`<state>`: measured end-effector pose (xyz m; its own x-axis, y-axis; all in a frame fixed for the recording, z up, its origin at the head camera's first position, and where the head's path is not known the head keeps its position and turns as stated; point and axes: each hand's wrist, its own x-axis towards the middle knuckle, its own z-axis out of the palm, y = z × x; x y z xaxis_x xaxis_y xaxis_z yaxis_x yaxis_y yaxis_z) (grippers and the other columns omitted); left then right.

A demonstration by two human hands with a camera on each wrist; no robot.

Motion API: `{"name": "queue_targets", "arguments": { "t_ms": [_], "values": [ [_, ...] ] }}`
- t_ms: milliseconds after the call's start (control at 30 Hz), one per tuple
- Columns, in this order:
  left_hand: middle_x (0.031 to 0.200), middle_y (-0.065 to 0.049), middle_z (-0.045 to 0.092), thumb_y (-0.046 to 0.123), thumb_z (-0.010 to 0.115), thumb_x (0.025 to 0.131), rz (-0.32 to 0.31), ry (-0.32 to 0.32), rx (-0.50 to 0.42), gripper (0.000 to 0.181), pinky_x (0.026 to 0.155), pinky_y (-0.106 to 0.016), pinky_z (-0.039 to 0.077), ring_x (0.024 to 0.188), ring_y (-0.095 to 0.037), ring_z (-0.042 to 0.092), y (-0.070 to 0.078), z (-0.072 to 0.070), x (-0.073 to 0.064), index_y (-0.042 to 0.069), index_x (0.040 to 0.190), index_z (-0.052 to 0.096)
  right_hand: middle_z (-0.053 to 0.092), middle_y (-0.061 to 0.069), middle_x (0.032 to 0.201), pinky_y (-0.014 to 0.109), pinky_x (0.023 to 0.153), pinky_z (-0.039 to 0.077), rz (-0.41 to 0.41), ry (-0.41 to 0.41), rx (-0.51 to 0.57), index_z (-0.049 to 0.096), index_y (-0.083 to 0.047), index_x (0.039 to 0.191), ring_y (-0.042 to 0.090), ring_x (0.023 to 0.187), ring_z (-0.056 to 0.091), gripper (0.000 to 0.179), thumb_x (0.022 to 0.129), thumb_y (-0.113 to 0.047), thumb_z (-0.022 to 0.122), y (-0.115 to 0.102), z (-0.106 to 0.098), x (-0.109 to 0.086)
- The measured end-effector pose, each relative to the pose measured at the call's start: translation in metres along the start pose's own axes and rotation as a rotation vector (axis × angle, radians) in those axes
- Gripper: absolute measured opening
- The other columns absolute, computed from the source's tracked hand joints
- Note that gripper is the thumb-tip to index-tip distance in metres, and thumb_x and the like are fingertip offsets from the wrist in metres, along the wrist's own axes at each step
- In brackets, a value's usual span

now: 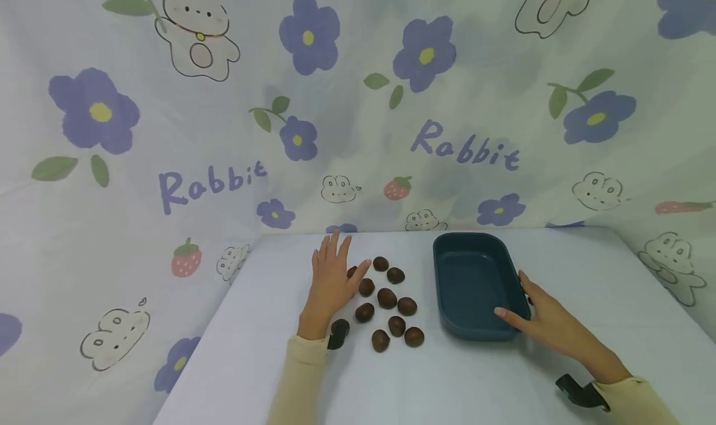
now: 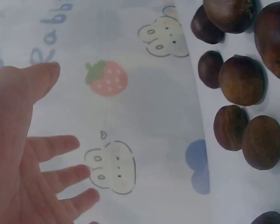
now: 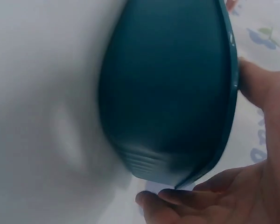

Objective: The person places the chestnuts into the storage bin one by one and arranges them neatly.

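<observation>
Several brown chestnuts [image 1: 386,298] lie scattered on the white table, and more of them [image 2: 242,80] show up close in the left wrist view. My left hand [image 1: 330,287] is spread with fingers straight over the left side of this group, partly covering one chestnut. Its palm [image 2: 14,149] shows nothing held. To the right of the nuts sits a dark teal rectangular tub [image 1: 475,282]. My right hand [image 1: 550,325] grips its right side, thumb over the rim and fingers along the outside. In the right wrist view the tub's outer wall [image 3: 168,84] stands beside that hand.
A white cloth-covered table [image 1: 470,381] runs back to a curtain [image 1: 358,114] printed with rabbits, flowers and strawberries. The curtain also closes off both sides. Black wrist straps [image 1: 582,393] stick out at the sleeves.
</observation>
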<state>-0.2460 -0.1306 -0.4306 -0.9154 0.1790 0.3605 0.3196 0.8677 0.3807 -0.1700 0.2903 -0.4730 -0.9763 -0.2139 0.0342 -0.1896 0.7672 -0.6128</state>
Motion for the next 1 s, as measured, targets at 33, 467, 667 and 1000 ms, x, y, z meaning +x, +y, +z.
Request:
{"name": "queue_targets", "arguments": {
  "t_ms": [33,467,667,1000],
  "values": [
    [0.168,-0.022,0.028,0.053,0.057,0.102,-0.009,0.010,-0.024,0.075,0.123,-0.070,0.020,0.156,-0.045,0.024,-0.003,-0.002,-0.001,0.004,0.156,0.040,0.020,0.043,0.162,0.075,0.106,0.037,-0.003,-0.010,0.004,0.003,0.012,0.160,0.063,0.141,0.036,0.111,0.097,-0.053,0.067,0.000,0.002,0.000],
    [0.129,-0.016,0.063,0.036,0.068,0.100,-0.147,0.119,-0.164,0.052,0.094,-0.050,0.054,0.115,-0.032,0.063,-0.052,-0.026,-0.016,0.004,0.140,0.061,-0.001,0.043,0.165,0.082,0.107,0.027,-0.023,-0.110,0.102,-0.018,0.007,0.159,0.069,0.146,0.018,0.133,0.086,-0.045,0.081,0.003,0.007,0.000],
    [0.122,-0.018,0.068,0.033,0.074,0.096,-0.241,0.108,-0.197,0.051,0.088,-0.047,0.056,0.109,-0.033,0.067,-0.078,-0.021,-0.035,0.001,0.134,0.064,-0.001,0.041,0.166,0.082,0.107,0.026,-0.019,-0.099,0.132,-0.018,0.003,0.160,0.068,0.147,0.017,0.133,0.085,-0.043,0.082,0.002,0.008,0.004],
    [0.120,-0.017,0.073,0.040,0.079,0.091,-0.399,0.008,-0.239,0.059,0.083,-0.041,0.057,0.107,-0.031,0.069,-0.098,-0.015,-0.052,0.000,0.132,0.067,0.000,0.038,0.168,0.083,0.106,0.027,0.018,-0.081,0.158,-0.018,-0.004,0.162,0.067,0.148,0.017,0.132,0.085,-0.044,0.082,-0.001,0.011,0.006]
  ]
}}
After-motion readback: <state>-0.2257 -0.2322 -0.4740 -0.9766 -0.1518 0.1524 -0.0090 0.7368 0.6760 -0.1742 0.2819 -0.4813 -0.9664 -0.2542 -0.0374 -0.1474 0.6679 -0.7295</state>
